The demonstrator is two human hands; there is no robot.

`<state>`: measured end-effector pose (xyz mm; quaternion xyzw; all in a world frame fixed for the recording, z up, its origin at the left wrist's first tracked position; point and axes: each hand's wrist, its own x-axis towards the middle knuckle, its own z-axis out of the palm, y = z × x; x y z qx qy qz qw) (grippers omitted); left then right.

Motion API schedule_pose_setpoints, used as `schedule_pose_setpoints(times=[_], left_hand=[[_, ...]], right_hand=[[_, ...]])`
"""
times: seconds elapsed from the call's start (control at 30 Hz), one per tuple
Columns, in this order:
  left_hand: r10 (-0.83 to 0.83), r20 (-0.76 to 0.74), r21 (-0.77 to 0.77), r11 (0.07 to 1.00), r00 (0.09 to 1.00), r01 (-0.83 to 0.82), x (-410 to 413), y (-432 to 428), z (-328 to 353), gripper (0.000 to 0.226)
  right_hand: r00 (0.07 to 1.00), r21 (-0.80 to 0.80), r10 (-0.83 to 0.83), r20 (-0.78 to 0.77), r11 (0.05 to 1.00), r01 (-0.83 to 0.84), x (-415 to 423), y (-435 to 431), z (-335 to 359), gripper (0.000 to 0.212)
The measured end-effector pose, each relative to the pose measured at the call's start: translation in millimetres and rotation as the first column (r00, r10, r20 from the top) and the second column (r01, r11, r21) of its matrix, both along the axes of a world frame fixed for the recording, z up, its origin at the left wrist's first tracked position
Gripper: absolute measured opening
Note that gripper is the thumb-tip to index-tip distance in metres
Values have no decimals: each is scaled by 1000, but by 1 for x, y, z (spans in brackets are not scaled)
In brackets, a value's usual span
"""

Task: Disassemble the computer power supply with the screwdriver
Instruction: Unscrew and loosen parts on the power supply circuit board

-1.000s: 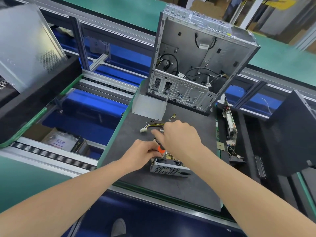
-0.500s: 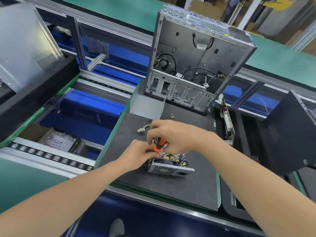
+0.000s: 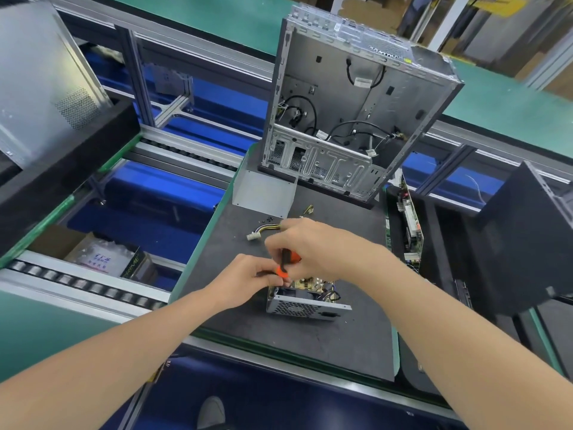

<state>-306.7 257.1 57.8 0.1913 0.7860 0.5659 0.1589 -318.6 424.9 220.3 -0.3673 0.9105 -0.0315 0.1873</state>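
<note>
The grey metal power supply [image 3: 305, 307] lies open on the dark mat [image 3: 310, 346], its circuit board showing on top and a perforated grille facing me. My right hand [image 3: 316, 248] is shut on the orange-and-black screwdriver [image 3: 286, 264], which points down at the unit's near left corner. My left hand [image 3: 248, 277] pinches the screwdriver's lower end, just above the casing. The tip is hidden behind my fingers. A yellow-and-black cable with a white plug [image 3: 257, 232] trails out behind my right hand.
An emptied computer case [image 3: 350, 113] stands upright at the mat's far edge, with a loose grey cover [image 3: 263, 192] before it. Small screws [image 3: 269, 218] lie near the cover. A circuit board [image 3: 409, 218] stands on edge to the right. A black case [image 3: 527, 237] is far right.
My right hand has shifted left off the power supply, uncovering its circuit board. The screwdriver handle now shows between both hands. The left hand has stayed at the unit's left corner.
</note>
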Motion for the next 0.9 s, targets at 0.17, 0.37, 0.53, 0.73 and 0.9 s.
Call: schedule_pose_setpoints(times=[0.17,0.37,0.53,0.73,0.9], left_hand=[[15,-95,-91,996,995,-24,-2,0,0,45],[11,-28,-119,993,1000,-14,-4,2,0,11],[75,-35,-21,997,997,-76,-2,-7,-6,17],[183,10,42,982,983,-183,2,-15,-27,40],[206,-21,-72,976,978,-207,7,-18,-41,30]], right_hand=[[999,-54,-16,-29,998,14,4,-4,2,19],[852,66,-348,-391,913,403,14,-22,-15,55],[934,-46,-319,-164,948,315,10,-12,-14,13],[957,-171,-278,-88,950,260,14,-6,-14,6],[931,-213,-357,-70,917,336,12,-7,-8,6]])
